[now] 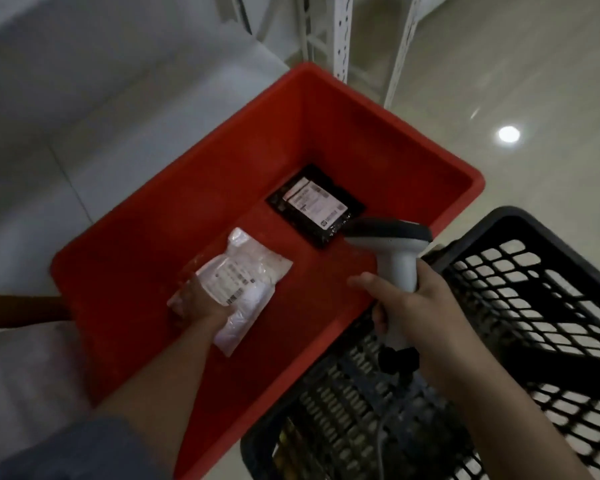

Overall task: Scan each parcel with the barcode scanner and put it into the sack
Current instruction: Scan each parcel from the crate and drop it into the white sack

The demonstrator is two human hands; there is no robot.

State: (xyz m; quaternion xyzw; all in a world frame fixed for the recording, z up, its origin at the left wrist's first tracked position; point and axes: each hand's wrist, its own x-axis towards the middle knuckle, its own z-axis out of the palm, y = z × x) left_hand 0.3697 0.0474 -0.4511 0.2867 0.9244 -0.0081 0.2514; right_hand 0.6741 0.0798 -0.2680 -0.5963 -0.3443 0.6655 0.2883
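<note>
Fingers of the left hand [191,306] grip a soft white plastic mailer parcel [243,289] inside the red plastic tub [326,133]; it looks light, floppy and slippery, best held by an edge, label up. The right hand [413,306] holds the grey barcode scanner [392,247].

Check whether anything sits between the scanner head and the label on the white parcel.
Nothing visible does. The left hand holds the white parcel label-up inside the red bin. The barcode scanner, gripped by the right hand, sits to its right; its head overlaps only the corner of the black parcel.
</note>
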